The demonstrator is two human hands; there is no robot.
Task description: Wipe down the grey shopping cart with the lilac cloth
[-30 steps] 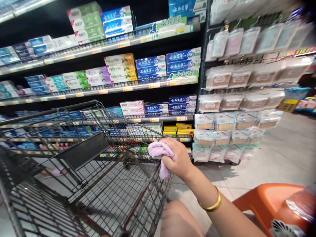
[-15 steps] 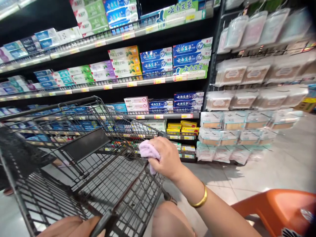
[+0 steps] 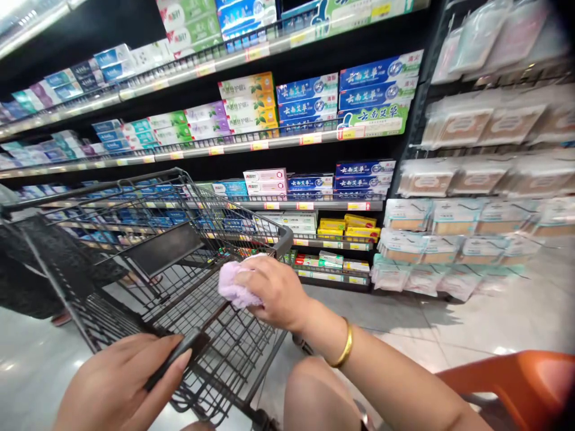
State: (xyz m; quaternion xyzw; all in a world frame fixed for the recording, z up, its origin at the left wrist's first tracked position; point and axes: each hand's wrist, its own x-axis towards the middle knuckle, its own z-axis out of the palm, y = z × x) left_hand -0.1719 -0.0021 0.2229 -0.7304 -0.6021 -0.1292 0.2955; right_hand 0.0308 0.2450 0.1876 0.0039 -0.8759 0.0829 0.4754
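Observation:
A dark metal shopping cart [image 3: 193,347] stands before me at a slant. My left hand [image 3: 119,380] is closed round a black bar at its near corner, thumb on one side and fingers on the other. My right hand [image 3: 281,293], with a gold bangle [image 3: 345,344] on the wrist, grips a bunched light purple cloth [image 3: 236,286]. The cloth is over the cart's wire basket; whether it touches the wire I cannot tell. A flat black panel [image 3: 164,248] is fixed inside the cart.
Shelves of boxed toothpaste [image 3: 309,102] run behind the cart. Packets hang on a rack [image 3: 467,179] at the right. An orange plastic object [image 3: 516,377] stands at the lower right. A person in dark patterned clothing [image 3: 27,275] is beyond the cart at the left.
My right hand has moved left with the cloth, off the cart's right-hand rim and over the basket. More of my left hand shows, still on the cart. The view has shifted slightly.

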